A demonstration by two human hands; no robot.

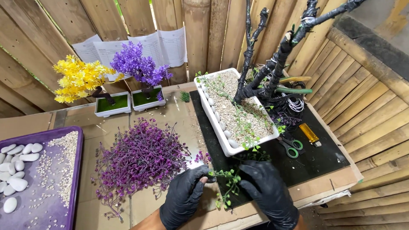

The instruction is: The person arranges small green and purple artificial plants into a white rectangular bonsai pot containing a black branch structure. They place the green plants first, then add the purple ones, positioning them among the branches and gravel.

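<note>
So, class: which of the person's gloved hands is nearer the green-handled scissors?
The right hand. It lies just below and left of the green-handled scissors on the black mat. The left hand is farther left, beside the purple foliage pile.

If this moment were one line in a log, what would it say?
left hand: pinching green sprig | right hand: holding same sprig | nearby: white planter with black tree, purple foliage pile, green scissors

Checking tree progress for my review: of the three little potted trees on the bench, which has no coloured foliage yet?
The big black-wrapped tree in the long white gravel-filled planter: its branches are bare, while the two small trees by the fence carry yellow and purple foliage.
</note>
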